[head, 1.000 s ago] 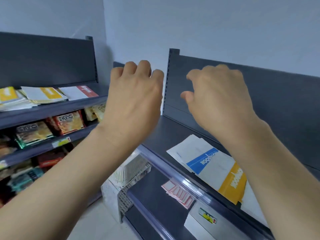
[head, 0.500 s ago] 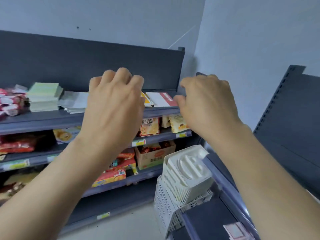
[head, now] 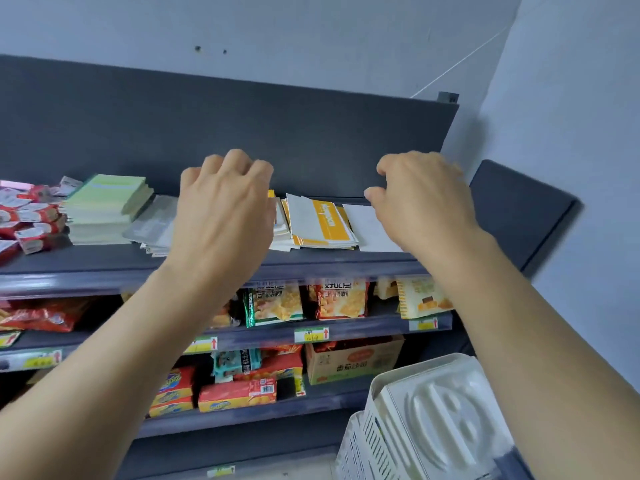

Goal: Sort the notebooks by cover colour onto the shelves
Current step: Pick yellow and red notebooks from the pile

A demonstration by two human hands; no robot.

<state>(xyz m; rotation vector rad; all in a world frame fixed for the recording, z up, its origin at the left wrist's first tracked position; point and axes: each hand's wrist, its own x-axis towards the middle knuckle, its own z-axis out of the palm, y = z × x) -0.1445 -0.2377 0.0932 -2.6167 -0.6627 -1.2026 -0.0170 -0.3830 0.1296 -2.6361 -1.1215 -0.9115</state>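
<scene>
Both hands up in front of the top shelf (head: 104, 268), empty: left hand (head: 225, 216) w/ fingers curled in, right hand (head: 424, 202) loosely curled too. Yellow notebooks (head: 322, 223) lie stacked on that shelf btwn the hands, green notebooks (head: 104, 209) piled further left, a white one (head: 367, 226) partly under the right hand.

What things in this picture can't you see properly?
All in the head view:
- The notebook pile behind the left hand: the hand hides its covers.
- The white notebook: the right hand covers part, so its colour band is hidden.
- Both palms: only the backs show, so whether they hold anything is unclear.
- The price tags: writing too small.
- The red packets: cut off by the left edge.
</scene>
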